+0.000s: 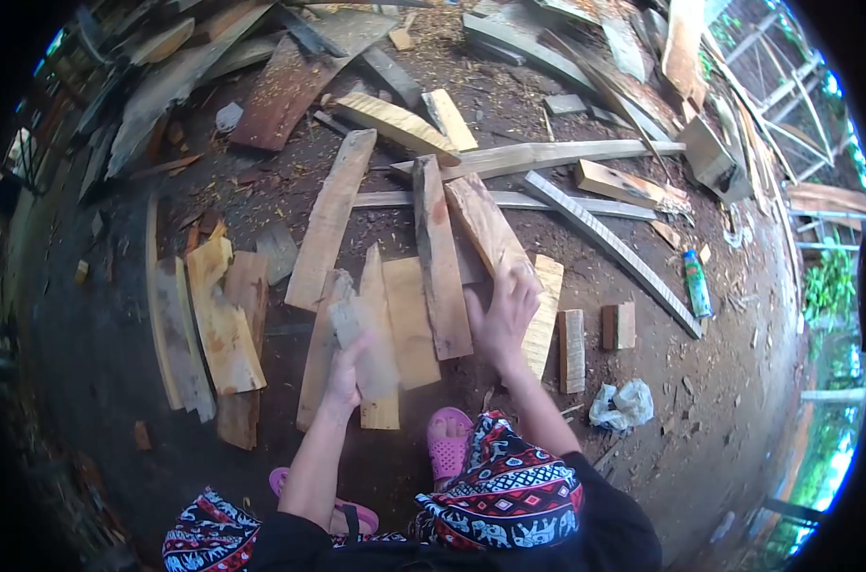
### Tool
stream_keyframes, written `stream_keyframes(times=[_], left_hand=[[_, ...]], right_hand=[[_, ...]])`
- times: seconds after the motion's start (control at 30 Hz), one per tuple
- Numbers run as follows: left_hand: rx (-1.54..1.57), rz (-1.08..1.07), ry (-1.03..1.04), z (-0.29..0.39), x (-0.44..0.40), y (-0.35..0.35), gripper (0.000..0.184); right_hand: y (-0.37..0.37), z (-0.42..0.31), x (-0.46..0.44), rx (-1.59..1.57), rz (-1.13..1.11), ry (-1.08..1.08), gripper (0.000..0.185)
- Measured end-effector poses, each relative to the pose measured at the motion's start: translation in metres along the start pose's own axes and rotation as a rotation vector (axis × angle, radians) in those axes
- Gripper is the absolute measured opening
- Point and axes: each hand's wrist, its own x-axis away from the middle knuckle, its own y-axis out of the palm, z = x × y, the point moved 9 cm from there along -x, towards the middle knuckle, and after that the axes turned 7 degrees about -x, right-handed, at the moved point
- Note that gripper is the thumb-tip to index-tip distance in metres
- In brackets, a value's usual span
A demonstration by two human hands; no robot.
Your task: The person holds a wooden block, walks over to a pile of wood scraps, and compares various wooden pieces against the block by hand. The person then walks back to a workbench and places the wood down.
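Note:
My left hand (345, 374) is wrapped round a short greyish board (368, 334), which is smeared by motion above several planks. At the lower end of a thick brown plank (490, 227), my right hand (505, 319) grips with curled fingers and the thumb apart. Between the two hands lies a long narrow plank (437, 257), partly over a wide yellowish board (410, 310). A pale slat (379, 286) rests close to the left hand. Beside the right hand, a light ridged board (544, 315) is partly hidden by it.
Several offcuts (228, 324) lie grouped at left. To the right are two small blocks (572, 351), a crumpled plastic bag (621, 405), a green bottle (697, 284) and a long grey batten (614, 253). Piled timber (566, 62) covers the far ground. My pink sandals (448, 448) are below.

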Motion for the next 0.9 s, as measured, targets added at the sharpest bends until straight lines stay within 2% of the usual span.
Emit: stream_keyframes(times=[0.1,0.17,0.2,0.27,0.33,0.4,0.43,0.47,0.53,0.67,0.73,0.77,0.83,0.87,0.9], left_hand=[[0.028,-0.012,0.031,0.002,0.0,0.001,0.034],[0.066,-0.02,-0.044,-0.006,0.002,0.005,0.035],[0.067,-0.022,-0.04,-0.007,0.003,0.006,0.035],[0.041,-0.012,-0.011,-0.005,0.003,0.005,0.036],[0.042,-0.027,-0.006,-0.002,0.002,0.007,0.038],[0.048,-0.035,-0.02,-0.003,0.007,0.013,0.039],[0.072,-0.066,-0.042,0.002,0.01,0.023,0.04],[0.096,-0.094,-0.062,0.004,0.009,0.032,0.041],[0.044,-0.111,-0.061,0.0,0.002,0.039,0.042],[-0.134,-0.138,-0.008,0.009,-0.008,0.071,0.047],[-0.238,-0.209,0.147,0.038,0.001,0.11,0.068],[-0.237,-0.2,0.144,0.035,-0.002,0.115,0.068],[-0.326,-0.107,0.354,0.047,-0.004,0.117,0.09],[-0.326,-0.108,0.35,0.045,-0.006,0.115,0.09],[-0.354,-0.132,0.328,0.042,-0.008,0.113,0.097]], right_hand=[[0.021,0.033,-0.044,0.105,0.015,0.055,0.075],[0.071,0.066,-0.058,0.038,-0.382,0.208,0.085],[0.07,0.07,-0.061,0.039,-0.378,0.204,0.085],[0.073,0.084,-0.065,-0.188,-0.412,0.306,0.087],[0.06,0.084,-0.059,-0.289,-0.37,0.288,0.083],[0.066,0.075,-0.033,-1.426,-0.458,0.688,0.074],[0.063,0.067,-0.024,-1.631,-0.447,0.757,0.066],[0.077,0.073,-0.004,-1.782,-0.477,0.927,0.062],[0.075,0.039,0.015,-2.123,-0.629,1.099,0.061],[0.073,-0.007,0.036,-2.217,-0.737,1.122,0.066],[0.07,-0.007,0.033,-1.943,-0.592,0.914,0.073],[0.062,-0.017,0.028,-1.901,-0.573,0.895,0.085],[0.059,-0.026,0.027,-1.788,-0.562,0.832,0.09],[0.055,-0.027,0.023,-1.673,-0.543,0.766,0.095],[0.053,-0.032,0.021,-1.693,-0.586,0.776,0.103]])
